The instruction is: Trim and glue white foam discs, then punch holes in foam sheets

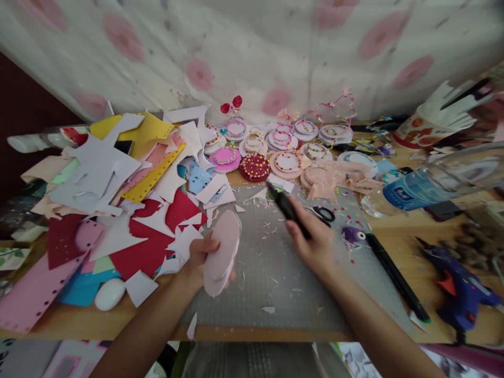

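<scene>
Forearms (384, 328) lean over the desk (399, 244); the left hand (200, 254) pinches the pale disc (223, 247) above the mat (255, 278), tilted, presumably to show its edge, while the right hand (315, 236) grips a dark tool (288, 207), tip pointing away.

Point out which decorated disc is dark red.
The dark red disc, speckled all over, between the bright pink disc and a peach-edged one; the other discs look paler.

The disc (222, 253) is pale pink, the mat (281, 268) grey.
</scene>
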A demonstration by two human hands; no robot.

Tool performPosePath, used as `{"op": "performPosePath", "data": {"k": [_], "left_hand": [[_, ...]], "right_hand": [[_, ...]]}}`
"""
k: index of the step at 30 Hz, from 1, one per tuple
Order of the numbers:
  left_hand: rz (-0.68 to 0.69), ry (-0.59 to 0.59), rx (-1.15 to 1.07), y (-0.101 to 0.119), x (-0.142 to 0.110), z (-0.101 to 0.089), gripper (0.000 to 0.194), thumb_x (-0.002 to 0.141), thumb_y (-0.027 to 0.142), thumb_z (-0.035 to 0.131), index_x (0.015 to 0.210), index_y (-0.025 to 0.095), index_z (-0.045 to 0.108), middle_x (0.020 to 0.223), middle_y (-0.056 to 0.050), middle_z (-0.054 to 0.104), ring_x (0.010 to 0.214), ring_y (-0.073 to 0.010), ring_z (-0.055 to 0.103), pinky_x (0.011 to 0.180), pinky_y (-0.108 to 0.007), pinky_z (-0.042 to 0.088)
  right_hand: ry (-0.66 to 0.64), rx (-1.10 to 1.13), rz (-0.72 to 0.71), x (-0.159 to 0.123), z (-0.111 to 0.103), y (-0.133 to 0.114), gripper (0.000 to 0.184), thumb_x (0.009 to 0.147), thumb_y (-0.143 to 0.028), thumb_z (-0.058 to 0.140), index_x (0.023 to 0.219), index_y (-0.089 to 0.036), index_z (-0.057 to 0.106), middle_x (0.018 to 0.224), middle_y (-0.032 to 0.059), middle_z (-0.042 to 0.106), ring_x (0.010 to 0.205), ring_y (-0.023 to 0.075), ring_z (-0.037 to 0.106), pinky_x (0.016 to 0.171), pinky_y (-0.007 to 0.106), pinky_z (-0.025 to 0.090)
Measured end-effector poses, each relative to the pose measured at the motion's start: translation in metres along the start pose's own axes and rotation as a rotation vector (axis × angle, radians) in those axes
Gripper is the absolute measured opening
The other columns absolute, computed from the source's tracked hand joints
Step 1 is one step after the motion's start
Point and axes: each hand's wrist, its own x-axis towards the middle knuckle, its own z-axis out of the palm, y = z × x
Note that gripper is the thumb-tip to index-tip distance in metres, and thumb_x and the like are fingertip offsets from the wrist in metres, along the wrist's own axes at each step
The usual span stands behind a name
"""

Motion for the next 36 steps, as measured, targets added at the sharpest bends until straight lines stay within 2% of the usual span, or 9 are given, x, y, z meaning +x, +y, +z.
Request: {"op": "performPosePath", "data": {"k": [2,5,8,11,14,17,21,31,36], "left_hand": [[0.012,-0.064,0.026,0.000,-0.001,0.002,0.024,0.062,0.038,0.075,0.065,0.015,0.067,0.044,-0.002,0.061,0.029,-0.0185,0.057,0.029,-0.023,0.044],[0.103,-0.033,0.028,0.001,0.002,0.009,0.024,0.065,0.038,0.074,0.073,0.016,0.069,0.050,-0.001,0.064,0.038,-0.0171,0.063,0.032,-0.019,0.043],[0.131,0.019,0.008,0.005,0.006,0.018,0.027,0.069,0.037,0.072,0.081,0.014,0.071,0.057,-0.004,0.068,0.050,-0.0180,0.068,0.038,-0.019,0.046],[0.147,0.040,-0.024,0.009,0.009,0.030,0.029,0.071,0.031,0.070,0.093,0.013,0.070,0.072,-0.008,0.073,0.063,-0.0196,0.071,0.049,-0.021,0.052],[0.174,0.040,-0.071,0.011,0.010,0.042,0.044,0.072,0.020,0.065,0.115,0.014,0.064,0.090,-0.010,0.075,0.077,-0.0219,0.073,0.066,-0.027,0.057],[0.188,0.020,-0.095,0.012,0.010,0.050,0.065,0.071,0.014,0.057,0.135,0.019,0.047,0.111,-0.012,0.071,0.099,-0.0279,0.069,0.086,-0.041,0.053],[0.137,-0.011,-0.137,0.011,0.010,0.054,0.074,0.070,0.013,0.051,0.141,0.022,0.035,0.129,-0.015,0.062,0.120,-0.0348,0.057,0.098,-0.055,0.043],[0.128,-0.037,-0.121,0.009,0.012,0.049,0.062,0.061,0.027,0.054,0.121,0.011,0.056,0.111,-0.018,0.064,0.101,-0.0328,0.060,0.079,-0.045,0.047],[0.141,-0.024,-0.039,0.005,0.013,0.052,0.063,0.058,0.027,0.057,0.118,0.008,0.058,0.104,-0.017,0.062,0.094,-0.0294,0.057,0.073,-0.039,0.046]], "right_hand": [[0.067,0.014,0.067,0.002,-0.001,0.001,0.048,0.094,-0.030,0.048,0.142,-0.025,0.045,0.116,0.0106,0.068,0.099,0.0243,0.067,0.082,0.035,0.054],[-0.045,0.115,0.043,0.004,0.000,-0.004,0.050,0.093,-0.029,0.050,0.141,-0.025,0.044,0.128,0.0113,0.063,0.106,0.0238,0.065,0.087,0.035,0.053],[-0.181,0.228,0.176,0.007,0.004,-0.011,0.051,0.088,-0.031,0.056,0.137,-0.021,0.046,0.109,0.0101,0.069,0.091,0.0223,0.067,0.075,0.033,0.054],[-0.242,0.263,0.365,0.009,0.009,-0.013,0.047,0.084,-0.025,0.055,0.130,-0.019,0.050,0.073,-0.0004,0.063,0.062,0.0157,0.059,0.057,0.027,0.047],[-0.291,0.355,0.509,0.008,0.013,-0.009,0.043,0.081,-0.022,0.052,0.123,-0.018,0.050,0.064,-0.0055,0.053,0.051,0.0113,0.048,0.050,0.023,0.040],[-0.362,0.530,0.601,0.006,0.014,-0.007,0.046,0.078,-0.021,0.049,0.124,-0.019,0.045,0.073,-0.0034,0.058,0.049,0.0101,0.049,0.047,0.023,0.040],[-0.401,0.652,0.660,0.006,0.014,-0.006,0.057,0.072,-0.017,0.044,0.129,-0.019,0.038,0.088,0.0011,0.062,0.052,0.0103,0.054,0.046,0.023,0.042],[-0.274,0.322,0.459,0.005,0.017,-0.002,0.061,0.072,-0.013,0.049,0.133,-0.016,0.039,0.094,0.0065,0.063,0.083,0.0215,0.062,0.074,0.036,0.050],[-0.218,0.135,0.281,0.004,0.020,0.001,0.054,0.078,-0.012,0.050,0.132,-0.017,0.042,0.118,0.0143,0.060,0.107,0.0264,0.059,0.089,0.042,0.048]]}}
